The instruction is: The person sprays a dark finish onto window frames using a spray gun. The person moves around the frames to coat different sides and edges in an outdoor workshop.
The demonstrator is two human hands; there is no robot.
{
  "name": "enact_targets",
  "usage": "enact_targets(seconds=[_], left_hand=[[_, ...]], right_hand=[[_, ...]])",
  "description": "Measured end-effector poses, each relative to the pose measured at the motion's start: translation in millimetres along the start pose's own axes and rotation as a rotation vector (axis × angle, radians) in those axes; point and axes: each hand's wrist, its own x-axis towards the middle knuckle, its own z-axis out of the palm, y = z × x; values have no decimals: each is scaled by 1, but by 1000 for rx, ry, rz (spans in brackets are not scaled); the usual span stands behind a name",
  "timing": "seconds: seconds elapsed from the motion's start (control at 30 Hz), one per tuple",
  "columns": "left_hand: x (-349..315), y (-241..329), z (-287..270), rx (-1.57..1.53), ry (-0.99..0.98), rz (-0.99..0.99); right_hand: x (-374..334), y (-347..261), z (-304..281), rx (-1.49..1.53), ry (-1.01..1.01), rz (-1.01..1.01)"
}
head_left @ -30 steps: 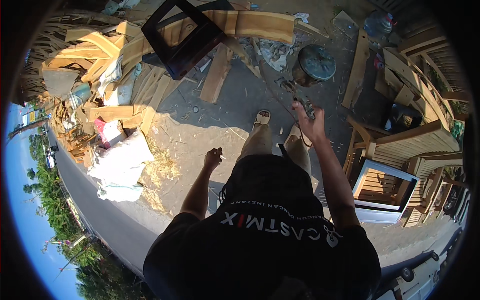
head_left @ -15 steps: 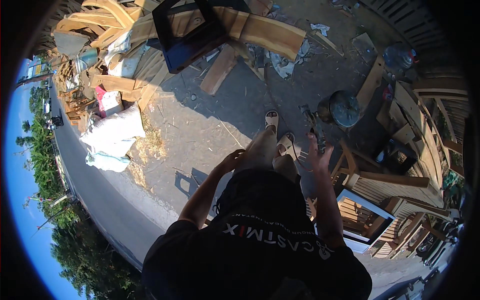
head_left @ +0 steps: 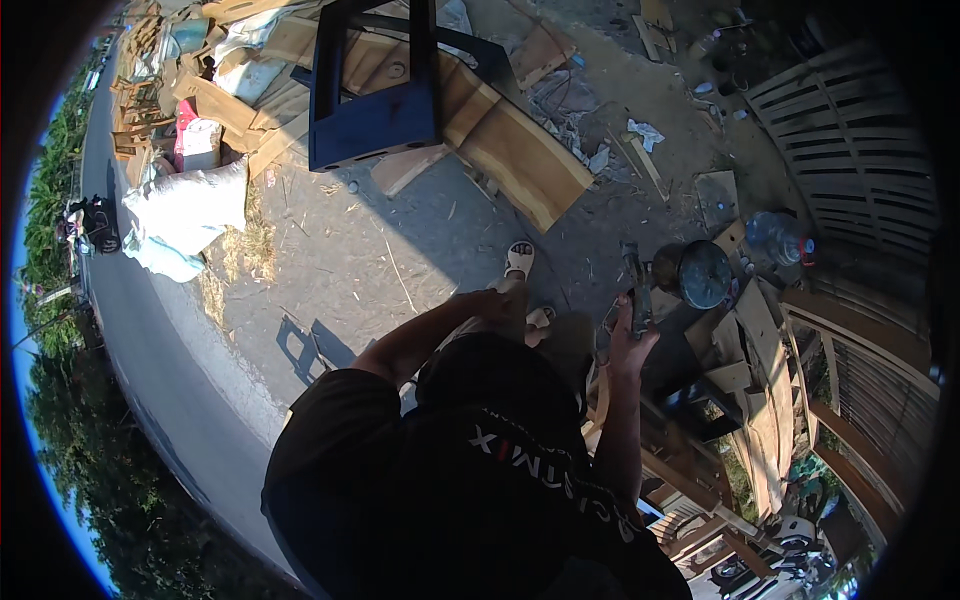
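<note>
In my right hand (head_left: 632, 345) is a metal spray gun (head_left: 636, 285), my fingers wrapped around its grip. A round, dark cup (head_left: 706, 275) sits at the gun's right side. My left hand (head_left: 488, 303) is held low in front of my body, over my leg; its fingers are too dark and small to make out. Ahead of me, a dark-painted wooden frame (head_left: 375, 130) with a wide opening stands raised above the ground, apart from both hands.
Wide wooden planks (head_left: 520, 150) lie beyond the frame. White sacks (head_left: 190, 215) rest at the left beside a road (head_left: 150, 360). At the right are a clear plastic water bottle (head_left: 775, 238), a slatted wooden panel (head_left: 850, 130) and stacked wooden furniture parts (head_left: 765, 390). A sandalled foot (head_left: 519, 260) shows below me.
My view has turned, and I have stepped with my feet in a different position. My left forearm has swung inward across my body. The spray gun stays in my right hand.
</note>
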Motion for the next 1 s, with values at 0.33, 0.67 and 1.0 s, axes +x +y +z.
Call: enact_targets(seconds=[0.33, 0.67, 1.0], left_hand=[[134, 78, -5, 115, 10, -108], [179, 189, 0, 116, 96, -91], [195, 255, -14, -391, 415, -288]], right_hand=[[167, 73, -71, -18, -170, -30], [301, 71, -165, -47, -519, -295], [358, 40, -185, -61, -555, -121]])
